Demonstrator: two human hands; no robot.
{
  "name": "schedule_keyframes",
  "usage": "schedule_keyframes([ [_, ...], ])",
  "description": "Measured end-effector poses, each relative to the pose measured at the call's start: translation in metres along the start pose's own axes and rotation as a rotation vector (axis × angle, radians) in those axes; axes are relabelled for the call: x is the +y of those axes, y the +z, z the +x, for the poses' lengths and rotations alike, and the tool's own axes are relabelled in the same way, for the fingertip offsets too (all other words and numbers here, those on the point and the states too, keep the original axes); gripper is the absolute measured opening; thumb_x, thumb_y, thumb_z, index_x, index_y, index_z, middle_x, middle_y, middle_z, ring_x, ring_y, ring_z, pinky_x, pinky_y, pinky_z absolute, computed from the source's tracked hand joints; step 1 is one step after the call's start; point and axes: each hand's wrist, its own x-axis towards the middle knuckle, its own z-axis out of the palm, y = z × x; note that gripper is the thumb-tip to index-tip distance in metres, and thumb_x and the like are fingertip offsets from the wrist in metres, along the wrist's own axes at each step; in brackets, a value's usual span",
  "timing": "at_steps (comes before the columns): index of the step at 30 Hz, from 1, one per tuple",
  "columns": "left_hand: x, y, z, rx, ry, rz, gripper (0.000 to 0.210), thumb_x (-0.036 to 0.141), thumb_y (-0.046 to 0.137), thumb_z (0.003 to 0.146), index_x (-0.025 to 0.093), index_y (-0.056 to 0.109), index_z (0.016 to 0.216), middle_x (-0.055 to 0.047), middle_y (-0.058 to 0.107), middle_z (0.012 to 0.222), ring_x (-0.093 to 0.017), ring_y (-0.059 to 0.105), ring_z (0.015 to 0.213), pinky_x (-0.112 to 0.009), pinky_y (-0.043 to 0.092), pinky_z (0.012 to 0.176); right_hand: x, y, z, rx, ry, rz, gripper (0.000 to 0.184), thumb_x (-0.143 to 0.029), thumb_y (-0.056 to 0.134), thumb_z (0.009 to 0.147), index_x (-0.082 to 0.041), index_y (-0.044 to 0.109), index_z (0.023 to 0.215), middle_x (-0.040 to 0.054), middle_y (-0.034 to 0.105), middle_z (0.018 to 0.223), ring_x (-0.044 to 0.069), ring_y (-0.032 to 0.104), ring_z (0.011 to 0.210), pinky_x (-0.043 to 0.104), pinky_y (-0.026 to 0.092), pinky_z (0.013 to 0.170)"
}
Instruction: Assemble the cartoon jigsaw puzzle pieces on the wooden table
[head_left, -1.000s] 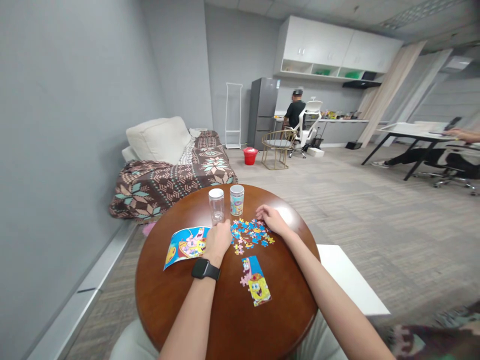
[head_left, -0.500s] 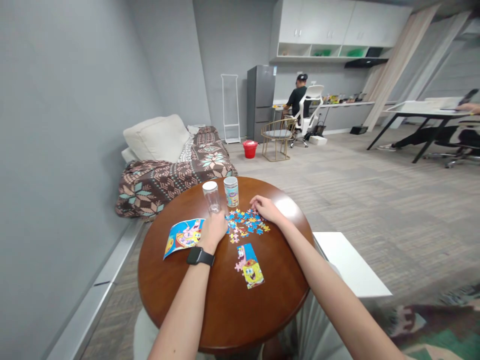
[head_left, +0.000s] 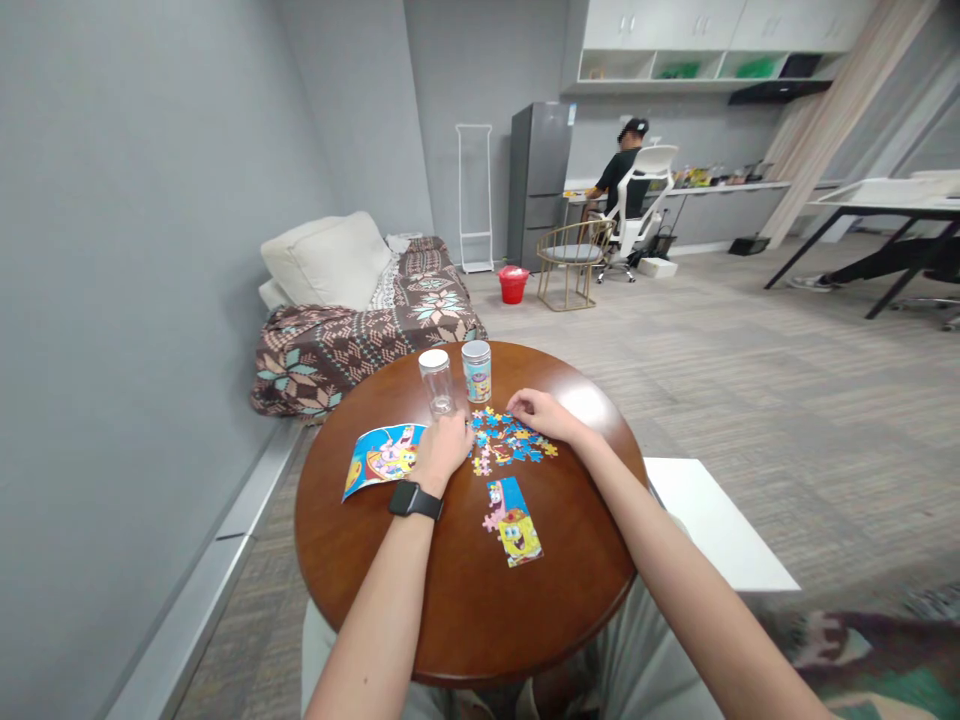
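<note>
Loose jigsaw puzzle pieces [head_left: 508,440], mostly blue with pink and yellow, lie in a pile on the round brown table [head_left: 465,610]. My left hand [head_left: 448,442], with a black watch on its wrist, is closed at the pile's left edge; whatever its fingertips hold is hidden. At the upper right edge of the pile, my right hand [head_left: 546,412] has its fingers curled down to the pieces, their tips hidden. Nearer me lies a joined puzzle section [head_left: 516,525] with a yellow cartoon face and a pink figure. A curled picture sheet [head_left: 382,455] sits partly behind my left hand.
Behind the left hand stand a clear jar [head_left: 437,385] with a white lid and a printed can [head_left: 477,372]. A white surface [head_left: 720,525] adjoins the table's right side. Beyond are a covered sofa [head_left: 367,335], a red bucket [head_left: 512,285] and a seated person [head_left: 631,170].
The whole view has shifted, so the table appears slightly further right and higher. Both hands stay at the pile's edges, and the joined section looks the same.
</note>
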Motion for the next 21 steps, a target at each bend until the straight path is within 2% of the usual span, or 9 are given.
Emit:
schedule_keyframes([
  [3, 0.001, 0.0, 0.0, -0.018, 0.008, 0.001, 0.031, 0.034, 0.035, 0.093, 0.018, 0.058, 0.106, -0.012, 0.069, 0.095, -0.024, 0.067, 0.089, -0.03, 0.048, 0.074, -0.003, -0.002, -0.001, -0.021, -0.01, -0.03, 0.019, -0.007, 0.058, 0.068, -0.017, 0.067, 0.082, 0.0016, 0.062, 0.08, 0.011, 0.057, 0.07, 0.023, 0.046, 0.068],
  [10, -0.002, -0.004, 0.0, -0.034, 0.002, -0.01, 0.03, 0.035, 0.038, 0.093, 0.02, 0.06, 0.106, -0.012, 0.069, 0.097, -0.023, 0.066, 0.091, -0.03, 0.048, 0.076, -0.004, -0.003, -0.001, -0.024, 0.006, -0.054, 0.022, -0.004, 0.054, 0.069, -0.016, 0.067, 0.082, 0.0016, 0.061, 0.081, 0.011, 0.056, 0.07, 0.023, 0.046, 0.068],
  [17, -0.008, -0.004, 0.001, -0.011, 0.003, 0.012, 0.035, 0.032, 0.034, 0.094, 0.02, 0.066, 0.101, -0.012, 0.07, 0.093, -0.023, 0.067, 0.089, -0.03, 0.048, 0.076, -0.007, 0.0, 0.0, -0.027, -0.1, -0.076, 0.028, -0.001, 0.047, 0.073, -0.017, 0.066, 0.086, 0.0025, 0.063, 0.085, 0.012, 0.058, 0.077, 0.025, 0.046, 0.074],
  [21, -0.01, -0.005, 0.001, -0.026, 0.004, 0.024, 0.037, 0.033, 0.035, 0.093, 0.02, 0.068, 0.101, -0.013, 0.07, 0.096, -0.023, 0.066, 0.091, -0.031, 0.048, 0.079, -0.015, 0.002, 0.001, -0.02, -0.159, -0.107, 0.023, -0.004, 0.051, 0.076, -0.018, 0.068, 0.084, 0.0034, 0.063, 0.088, 0.014, 0.059, 0.084, 0.029, 0.046, 0.082],
])
